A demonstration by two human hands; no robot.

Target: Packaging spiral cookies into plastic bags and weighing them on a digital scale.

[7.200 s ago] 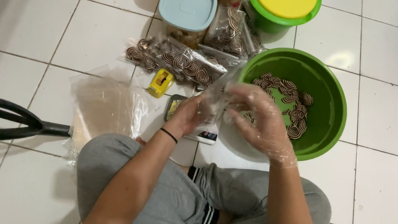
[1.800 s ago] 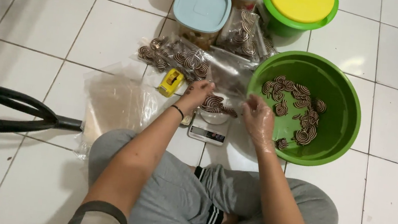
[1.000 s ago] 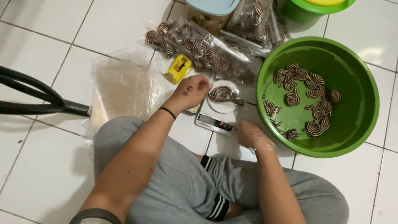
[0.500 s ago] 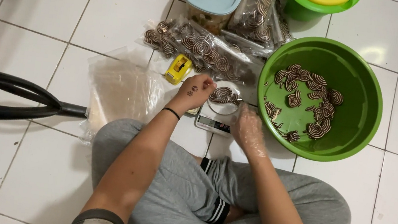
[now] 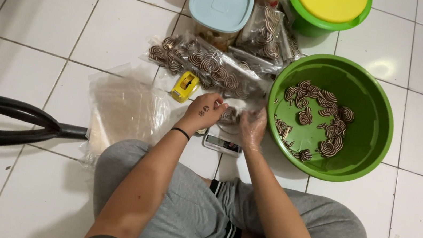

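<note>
I sit cross-legged on a white tiled floor. My left hand (image 5: 205,112) grips the edge of a clear plastic bag (image 5: 232,113) holding a few spiral cookies, which rests on a small white kitchen scale (image 5: 222,144). My right hand (image 5: 252,127), in a thin plastic glove, holds the bag's other side. A green basin (image 5: 374,109) to the right holds several brown-and-white spiral cookies (image 5: 323,128).
A stack of empty clear bags (image 5: 124,108) lies at left beside a yellow tape dispenser (image 5: 185,86). Filled cookie bags (image 5: 204,67), a blue-lidded container (image 5: 221,4) and a yellow-lidded green tub (image 5: 330,7) stand behind. Black tubing (image 5: 6,123) crosses the left floor.
My right hand came back from near my knee to the bag on the scale. The left hand stayed on the bag.
</note>
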